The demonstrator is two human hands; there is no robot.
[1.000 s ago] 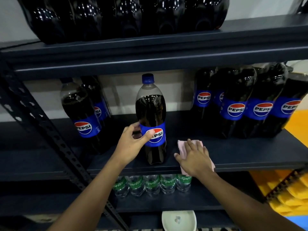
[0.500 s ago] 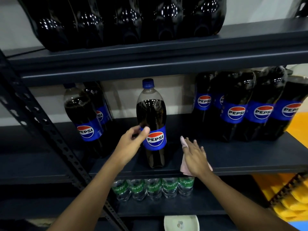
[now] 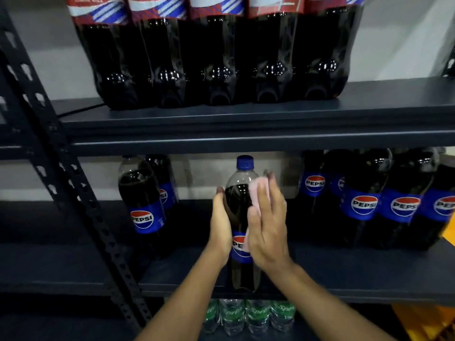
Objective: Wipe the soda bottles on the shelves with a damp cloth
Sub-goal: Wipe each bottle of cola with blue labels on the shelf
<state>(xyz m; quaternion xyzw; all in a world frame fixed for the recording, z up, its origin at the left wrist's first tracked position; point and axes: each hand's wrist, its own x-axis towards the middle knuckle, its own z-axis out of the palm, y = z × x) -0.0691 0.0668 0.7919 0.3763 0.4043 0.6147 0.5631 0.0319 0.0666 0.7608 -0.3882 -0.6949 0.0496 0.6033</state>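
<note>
Whereas the right hand [image 3: 267,230] lay right of the tall, blue-capped dark plastic Pepsi bottle [image 3: 238,205] before, its straight fingers now press the pale pink cloth [image 3: 258,190] against that bottle's shoulder. The left hand [image 3: 220,225] clasps its left side, higher up. The bottle stands on the dark metal shelf [image 3: 344,279], label half covered, left fingertips hidden behind.

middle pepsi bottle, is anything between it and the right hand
Only the pink cloth, which the right hand presses flat against the Pepsi bottle on its upper right side. The left hand holds its left side directly.
</note>
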